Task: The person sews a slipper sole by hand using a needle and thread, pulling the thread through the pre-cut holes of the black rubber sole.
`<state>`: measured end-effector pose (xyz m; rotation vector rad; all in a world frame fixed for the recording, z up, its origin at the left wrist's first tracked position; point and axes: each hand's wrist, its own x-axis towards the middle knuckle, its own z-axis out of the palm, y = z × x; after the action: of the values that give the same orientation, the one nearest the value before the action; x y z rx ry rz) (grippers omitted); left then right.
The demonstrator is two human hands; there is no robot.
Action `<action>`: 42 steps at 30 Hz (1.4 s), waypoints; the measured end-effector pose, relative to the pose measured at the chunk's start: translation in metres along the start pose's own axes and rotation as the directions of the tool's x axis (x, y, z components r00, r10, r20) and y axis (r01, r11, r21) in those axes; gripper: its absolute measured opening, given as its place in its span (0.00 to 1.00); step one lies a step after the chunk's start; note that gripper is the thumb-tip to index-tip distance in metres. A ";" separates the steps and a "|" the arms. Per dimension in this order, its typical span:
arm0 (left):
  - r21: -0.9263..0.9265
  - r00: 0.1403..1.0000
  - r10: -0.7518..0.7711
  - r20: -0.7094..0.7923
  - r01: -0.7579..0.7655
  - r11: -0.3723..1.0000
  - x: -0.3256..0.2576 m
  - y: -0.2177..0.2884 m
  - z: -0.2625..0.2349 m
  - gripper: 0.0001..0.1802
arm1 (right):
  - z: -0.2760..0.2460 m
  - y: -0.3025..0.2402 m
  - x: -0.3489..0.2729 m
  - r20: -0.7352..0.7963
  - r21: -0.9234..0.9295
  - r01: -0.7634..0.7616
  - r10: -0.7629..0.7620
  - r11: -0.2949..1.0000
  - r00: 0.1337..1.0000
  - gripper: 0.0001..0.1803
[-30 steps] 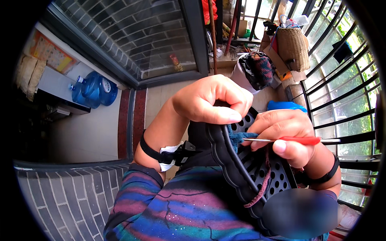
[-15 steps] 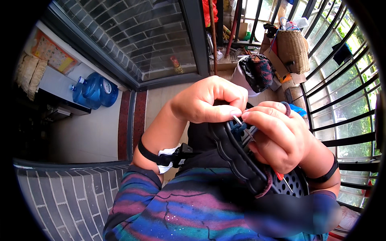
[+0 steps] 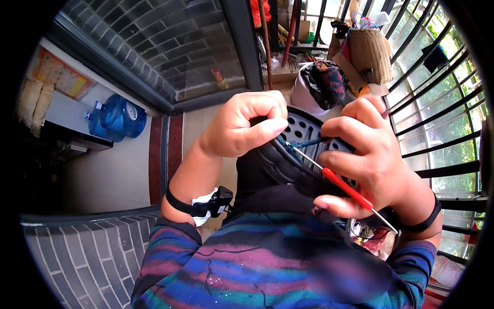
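Observation:
My left hand (image 3: 244, 123) is closed on the upper edge of a black shoe sole (image 3: 275, 158), which has a scalloped side and a perforated face. Dark teal yarn (image 3: 311, 142) runs from the rim, close to my left thumb, across to the fingers of my right hand (image 3: 373, 149). A crochet hook (image 3: 347, 188) with a red handle lies along that right hand, between thumb and curled fingers. Its thin metal tip meets the yarn at the rim. My right hand covers part of the sole's far side.
Blue water bottles (image 3: 118, 118) stand at the left beyond the door frame. Ahead are a white bucket (image 3: 307, 95) with a black bag on it and a woven basket (image 3: 371, 55). Black window bars (image 3: 442, 136) line the right side. A bag of odds and ends (image 3: 374, 238) sits below my right forearm.
My hands have moved apart; the right went outward and the left slightly left. The sole has tilted, showing more of its perforated face. The red hook handle, mostly hidden before, is now exposed.

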<state>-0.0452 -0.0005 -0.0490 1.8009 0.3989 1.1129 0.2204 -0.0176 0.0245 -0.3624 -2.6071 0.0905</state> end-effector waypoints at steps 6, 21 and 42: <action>0.513 0.980 0.066 -0.186 0.039 0.857 -0.020 -0.033 0.023 0.11 | 0.033 0.017 -0.033 0.018 -0.052 -0.098 0.099 0.994 0.995 0.14; 0.462 0.975 -0.224 0.014 0.192 0.866 -0.085 -0.063 0.081 0.06 | 0.116 0.005 -0.126 0.370 0.770 -0.566 0.518 0.293 0.771 0.07; 0.497 0.983 -0.147 0.107 0.075 0.864 -0.089 -0.063 0.088 0.13 | 0.111 0.017 -0.118 0.669 0.697 -0.714 0.425 -0.074 0.610 0.07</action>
<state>-0.0079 -0.0776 -0.1600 2.2535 0.7449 0.8393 0.2692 -0.0325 -0.1300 -1.0020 -1.7426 2.0978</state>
